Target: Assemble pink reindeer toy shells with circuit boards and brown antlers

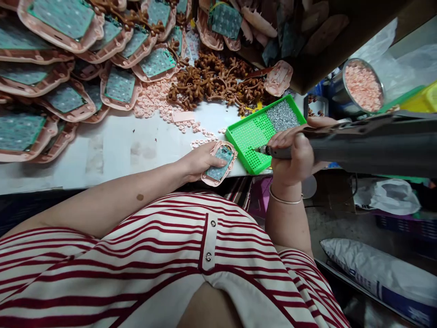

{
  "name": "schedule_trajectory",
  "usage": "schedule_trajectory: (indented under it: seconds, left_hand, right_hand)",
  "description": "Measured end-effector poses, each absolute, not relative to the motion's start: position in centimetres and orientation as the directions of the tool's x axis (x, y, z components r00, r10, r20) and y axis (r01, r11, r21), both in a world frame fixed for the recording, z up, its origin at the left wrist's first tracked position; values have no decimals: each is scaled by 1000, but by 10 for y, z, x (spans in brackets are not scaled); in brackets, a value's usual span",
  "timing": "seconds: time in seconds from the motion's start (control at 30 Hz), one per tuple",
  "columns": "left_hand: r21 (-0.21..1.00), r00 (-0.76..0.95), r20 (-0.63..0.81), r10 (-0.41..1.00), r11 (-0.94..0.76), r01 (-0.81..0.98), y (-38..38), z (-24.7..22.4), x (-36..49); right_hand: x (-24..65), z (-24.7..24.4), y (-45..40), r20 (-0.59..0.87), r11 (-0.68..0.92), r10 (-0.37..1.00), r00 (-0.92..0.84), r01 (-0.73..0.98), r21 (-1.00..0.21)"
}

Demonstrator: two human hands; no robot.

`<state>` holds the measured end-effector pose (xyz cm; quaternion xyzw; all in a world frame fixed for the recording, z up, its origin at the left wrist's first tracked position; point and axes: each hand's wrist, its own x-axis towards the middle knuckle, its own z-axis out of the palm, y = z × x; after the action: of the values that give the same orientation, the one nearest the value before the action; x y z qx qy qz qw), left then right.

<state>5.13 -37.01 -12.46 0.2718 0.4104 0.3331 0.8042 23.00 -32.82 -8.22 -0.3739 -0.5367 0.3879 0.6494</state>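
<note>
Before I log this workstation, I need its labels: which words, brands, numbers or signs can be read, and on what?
"RE", with an unclear mark before it: brown box, right.
Too blurred: print on the white-and-blue sack, lower right.
Too small: any markings on the circuit board in the left hand.

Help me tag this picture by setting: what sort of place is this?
Probably an assembly workshop: pink shells holding circuit boards are stacked on the worktable, brown parts lie heaped, and the right hand holds a driver-like tool over a green tray.
</note>
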Motion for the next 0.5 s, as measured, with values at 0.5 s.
schedule_trajectory:
  seconds: [0.5]
  left_hand:
    - [716, 480, -439, 760, 618, -324, -372, -128, 51]
  right_hand:
    - [237, -119, -318, 494, 499, 859, 134, 2, -867]
